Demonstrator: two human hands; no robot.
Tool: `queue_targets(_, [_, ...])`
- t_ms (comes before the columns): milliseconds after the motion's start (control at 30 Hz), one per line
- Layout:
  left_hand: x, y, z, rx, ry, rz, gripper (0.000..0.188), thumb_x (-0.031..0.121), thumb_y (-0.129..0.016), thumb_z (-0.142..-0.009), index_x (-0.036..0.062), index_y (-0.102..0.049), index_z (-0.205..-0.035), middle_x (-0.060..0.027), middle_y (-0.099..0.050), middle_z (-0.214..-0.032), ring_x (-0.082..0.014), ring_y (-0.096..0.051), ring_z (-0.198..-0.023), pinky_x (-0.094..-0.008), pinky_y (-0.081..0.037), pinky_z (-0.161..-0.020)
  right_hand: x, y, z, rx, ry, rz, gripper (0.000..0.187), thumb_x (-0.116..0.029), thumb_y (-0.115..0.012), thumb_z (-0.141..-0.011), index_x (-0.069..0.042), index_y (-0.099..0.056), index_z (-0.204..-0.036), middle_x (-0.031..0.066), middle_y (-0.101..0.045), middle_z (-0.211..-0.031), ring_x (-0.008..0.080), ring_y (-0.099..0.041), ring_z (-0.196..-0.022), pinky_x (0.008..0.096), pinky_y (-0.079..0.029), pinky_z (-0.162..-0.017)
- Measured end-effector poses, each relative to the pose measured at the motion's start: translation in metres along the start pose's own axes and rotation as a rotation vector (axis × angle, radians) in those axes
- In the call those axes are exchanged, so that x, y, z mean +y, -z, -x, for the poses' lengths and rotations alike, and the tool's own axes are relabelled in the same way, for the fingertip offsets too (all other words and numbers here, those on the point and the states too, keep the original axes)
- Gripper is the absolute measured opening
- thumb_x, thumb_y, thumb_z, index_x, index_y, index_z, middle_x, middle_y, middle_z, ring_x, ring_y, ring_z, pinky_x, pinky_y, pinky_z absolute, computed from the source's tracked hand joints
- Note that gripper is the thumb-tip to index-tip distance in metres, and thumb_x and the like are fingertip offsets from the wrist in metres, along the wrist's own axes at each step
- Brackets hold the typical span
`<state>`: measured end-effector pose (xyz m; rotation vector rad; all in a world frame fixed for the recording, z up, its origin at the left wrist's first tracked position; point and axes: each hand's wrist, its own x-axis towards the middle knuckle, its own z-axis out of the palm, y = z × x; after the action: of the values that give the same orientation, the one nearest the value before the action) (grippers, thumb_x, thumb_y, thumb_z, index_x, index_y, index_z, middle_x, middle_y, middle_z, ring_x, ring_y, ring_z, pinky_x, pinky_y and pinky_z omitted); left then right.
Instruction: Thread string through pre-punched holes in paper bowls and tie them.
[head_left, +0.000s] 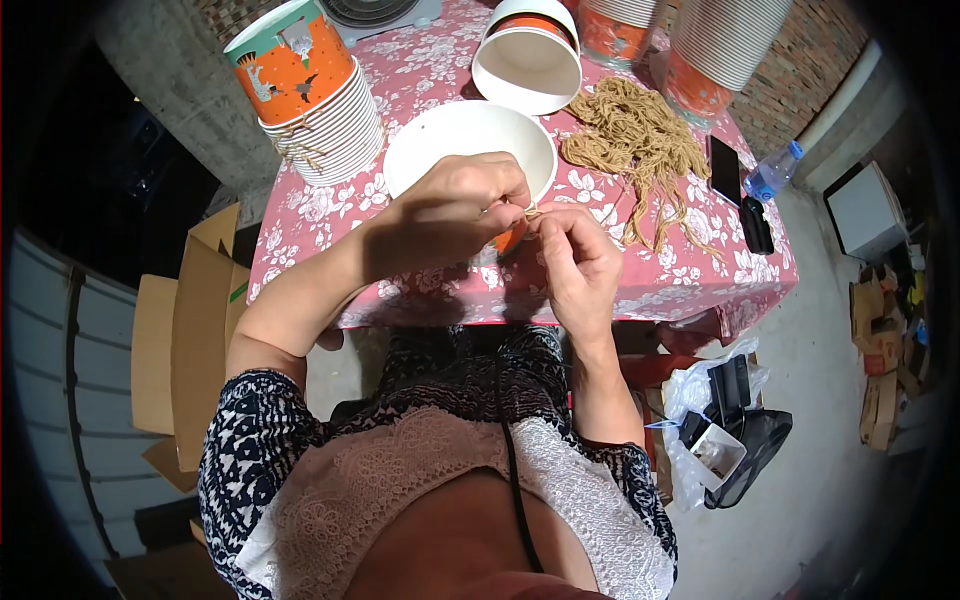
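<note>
My left hand (462, 200) and my right hand (582, 262) meet over the near right rim of a paper bucket (425, 145). Both are closed, fingertips pinching a short bit of tan cord (531, 212) between them. The bucket's white inside faces up, and a patch of its orange outside shows below my fingers. My left hand and wrist hide part of the bucket. Right of it lies a loose heap of tan cord (635, 130), with strands trailing toward me.
At the left stands a stack of orange and green paper buckets (310, 90), cords hanging on its side. More buckets (527, 70) lie at the back, beside tall stacks (725, 45). A phone (723, 170), a black case (757, 226) and a bottle (772, 173) line the flowered tablecloth's (700, 280) right edge.
</note>
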<state>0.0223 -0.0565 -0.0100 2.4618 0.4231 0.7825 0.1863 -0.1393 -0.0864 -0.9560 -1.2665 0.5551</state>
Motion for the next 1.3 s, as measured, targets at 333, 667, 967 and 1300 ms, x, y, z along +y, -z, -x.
queue_targets(333, [0.000,-0.001,0.001,0.022,-0.006,0.024,0.015,0.010,-0.055,-0.086,-0.0045,-0.054,-0.082,-0.0166,-0.055,-0.076,-0.0318,-0.056,-0.067,-0.0394,-0.045,-0.061,-0.008,-0.004,-0.011,0.036,-0.324,-0.051,0.012,-0.008,-0.061,-0.094,0.001,-0.063,-0.086,-0.0035,-0.055,-0.071,0.0021,-0.044,-0.063,0.0201,-0.037,-0.055])
queue_targets(667, [0.012,0.011,-0.001,-0.083,0.230,-0.095,0.009,0.007,-0.058,-0.086,-0.0016,-0.058,-0.084,-0.0119,-0.060,-0.076,-0.0200,-0.059,-0.069,-0.0318,-0.048,-0.065,-0.009,-0.007,-0.011,0.046,-0.284,-0.203,0.003,-0.001,-0.063,-0.089,0.000,-0.061,-0.087,-0.0073,-0.051,-0.070,-0.0001,-0.041,-0.062,0.0176,-0.034,-0.054])
queue_targets(967, [0.014,0.007,-0.010,-0.033,0.468,0.041,0.012,0.007,-0.059,-0.086,-0.0037,-0.062,-0.089,-0.0045,-0.063,-0.076,-0.0076,-0.055,-0.073,-0.0264,-0.047,-0.066,0.000,-0.008,-0.006,0.034,-0.071,-0.002,0.004,0.001,-0.065,-0.086,0.000,-0.062,-0.089,-0.0023,-0.054,-0.072,0.0016,-0.043,-0.059,0.0200,-0.036,-0.052])
queue_targets(1300, [0.009,-0.003,-0.017,0.040,0.450,0.158,0.011,0.006,-0.062,-0.085,-0.0043,-0.064,-0.087,-0.0029,-0.062,-0.074,-0.0055,-0.054,-0.071,-0.0232,-0.046,-0.064,0.009,-0.009,-0.005,0.082,-0.024,-0.009,0.007,0.001,-0.067,-0.085,0.001,-0.065,-0.092,0.0004,-0.058,-0.076,0.0024,-0.044,-0.059,0.0201,-0.038,-0.053])
